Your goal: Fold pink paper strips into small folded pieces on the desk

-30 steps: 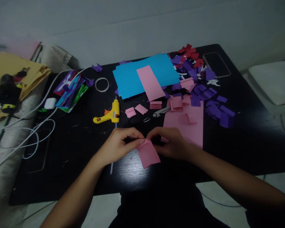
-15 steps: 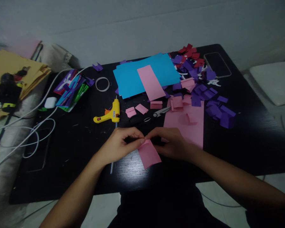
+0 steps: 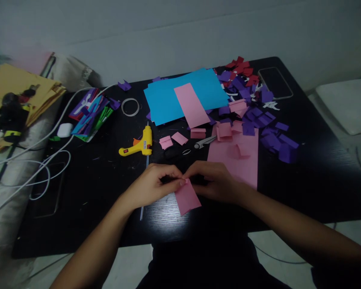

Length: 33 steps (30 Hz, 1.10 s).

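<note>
Between my two hands is a small piece of pink paper (image 3: 187, 198), its top edge pinched and its lower part hanging over the black table (image 3: 108, 216). My left hand (image 3: 158, 182) grips the upper left of it between thumb and fingers. From the other side, my right hand (image 3: 213, 180) is closed on the top edge, fingertips meeting those of the left; its thumb is mostly hidden. Just beyond my hands lie dark-handled scissors (image 3: 203, 142) and a few small folded pink pieces (image 3: 166, 142). A larger pink sheet (image 3: 233, 172) lies partly behind my right hand.
A yellow glue gun (image 3: 140, 145) with a glue stick lies left of centre, near a tape roll (image 3: 130, 107). Blue sheets (image 3: 161, 104) bear a pink strip (image 3: 191, 105). Purple scraps (image 3: 279, 142), red scraps (image 3: 243, 68) and a phone (image 3: 276, 82) lie right. White cables (image 3: 49, 160) cross the left side.
The pink paper has turned slightly, its lower right corner shifting left. Both hands keep their pinch on its top edge, almost in the same place.
</note>
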Motion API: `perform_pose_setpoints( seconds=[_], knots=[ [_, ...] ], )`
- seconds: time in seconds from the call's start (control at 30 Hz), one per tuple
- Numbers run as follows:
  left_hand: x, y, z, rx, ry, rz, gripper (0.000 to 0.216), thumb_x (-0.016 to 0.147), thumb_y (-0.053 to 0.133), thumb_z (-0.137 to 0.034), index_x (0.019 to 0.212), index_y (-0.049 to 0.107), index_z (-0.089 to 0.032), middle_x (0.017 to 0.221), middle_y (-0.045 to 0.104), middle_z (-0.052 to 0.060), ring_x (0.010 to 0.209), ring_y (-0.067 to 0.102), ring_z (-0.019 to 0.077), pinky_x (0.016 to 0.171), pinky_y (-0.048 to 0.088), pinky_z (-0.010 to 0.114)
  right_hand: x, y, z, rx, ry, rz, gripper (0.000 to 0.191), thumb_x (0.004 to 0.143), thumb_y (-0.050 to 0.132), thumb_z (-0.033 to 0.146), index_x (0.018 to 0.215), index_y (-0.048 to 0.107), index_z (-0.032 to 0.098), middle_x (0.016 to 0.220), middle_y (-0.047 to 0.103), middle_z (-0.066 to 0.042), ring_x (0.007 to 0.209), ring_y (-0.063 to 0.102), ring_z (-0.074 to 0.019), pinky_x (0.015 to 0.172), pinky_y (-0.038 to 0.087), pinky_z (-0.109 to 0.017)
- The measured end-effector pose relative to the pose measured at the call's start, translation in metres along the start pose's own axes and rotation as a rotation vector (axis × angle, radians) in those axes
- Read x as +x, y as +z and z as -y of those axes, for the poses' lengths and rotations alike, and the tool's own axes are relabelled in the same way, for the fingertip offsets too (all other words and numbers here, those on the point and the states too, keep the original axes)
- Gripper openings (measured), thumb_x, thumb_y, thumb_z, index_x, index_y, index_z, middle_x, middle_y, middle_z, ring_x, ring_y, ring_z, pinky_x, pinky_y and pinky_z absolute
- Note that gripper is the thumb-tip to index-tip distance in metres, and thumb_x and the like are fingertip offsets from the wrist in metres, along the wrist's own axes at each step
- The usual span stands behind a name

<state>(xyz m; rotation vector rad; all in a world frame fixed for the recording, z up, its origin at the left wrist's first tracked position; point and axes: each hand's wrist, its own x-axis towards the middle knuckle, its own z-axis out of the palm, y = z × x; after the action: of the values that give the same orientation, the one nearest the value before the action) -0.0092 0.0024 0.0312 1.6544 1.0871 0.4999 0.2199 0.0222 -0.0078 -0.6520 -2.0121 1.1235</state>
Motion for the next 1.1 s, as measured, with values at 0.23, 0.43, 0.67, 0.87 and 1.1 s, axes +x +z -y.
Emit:
perform_pose_setpoints(
  seconds=[0.23, 0.43, 0.67, 0.87, 1.1],
  knots=[
    [0.0004, 0.0010, 0.0017, -0.001, 0.005, -0.016, 0.017, 0.096, 0.067, -0.029, 0.091, 0.076, -0.016, 0.078, 0.072, 0.001, 0.069, 0.062, 0.0122, 0.063, 0.046, 0.023, 0.0025, -0.0017, 0.0034, 0.023, 0.042, 0.008, 0.012, 0.088, 0.078, 0.019, 0.100, 0.074, 0.018, 0.088, 0.076, -0.004, 0.074, 0.069, -0.0134, 0.067, 0.055, -0.024],
    [-0.0008, 0.0009, 0.0013, -0.015, 0.006, -0.027, 0.018, 0.096, 0.067, -0.030, 0.089, 0.076, -0.016, 0.077, 0.071, 0.001, 0.068, 0.061, 0.0118, 0.062, 0.045, 0.022, 0.0012, -0.0015, 0.0032, 0.035, 0.116, 0.020, 0.016, 0.087, 0.080, 0.019, 0.101, 0.074, 0.018, 0.086, 0.077, -0.002, 0.072, 0.070, -0.0125, 0.066, 0.055, -0.022],
    [-0.0012, 0.0014, 0.0010, -0.021, -0.022, -0.031, 0.018, 0.095, 0.067, -0.029, 0.088, 0.075, -0.015, 0.076, 0.070, 0.001, 0.068, 0.060, 0.0120, 0.062, 0.046, 0.022, 0.0012, -0.0020, 0.0031, 0.045, 0.069, 0.026, 0.017, 0.087, 0.078, 0.017, 0.104, 0.074, 0.018, 0.089, 0.077, -0.003, 0.075, 0.071, -0.0128, 0.069, 0.057, -0.023],
    [-0.0005, 0.0018, 0.0019, -0.037, -0.015, -0.022, 0.017, 0.094, 0.068, -0.029, 0.088, 0.075, -0.015, 0.075, 0.070, 0.001, 0.067, 0.060, 0.0121, 0.061, 0.046, 0.022, 0.0014, -0.0026, 0.0049, 0.040, 0.100, 0.016, 0.014, 0.087, 0.080, 0.018, 0.100, 0.076, 0.017, 0.085, 0.077, -0.002, 0.071, 0.070, -0.0123, 0.065, 0.054, -0.022],
    [0.0000, 0.0028, 0.0032, -0.054, -0.014, -0.015, 0.013, 0.093, 0.068, -0.026, 0.090, 0.076, -0.016, 0.079, 0.073, 0.002, 0.070, 0.063, 0.0130, 0.063, 0.048, 0.022, 0.0034, -0.0018, 0.0020, 0.059, 0.040, 0.016, 0.010, 0.089, 0.080, 0.020, 0.098, 0.077, 0.018, 0.089, 0.079, -0.004, 0.076, 0.072, -0.0139, 0.067, 0.056, -0.023]
  ],
)
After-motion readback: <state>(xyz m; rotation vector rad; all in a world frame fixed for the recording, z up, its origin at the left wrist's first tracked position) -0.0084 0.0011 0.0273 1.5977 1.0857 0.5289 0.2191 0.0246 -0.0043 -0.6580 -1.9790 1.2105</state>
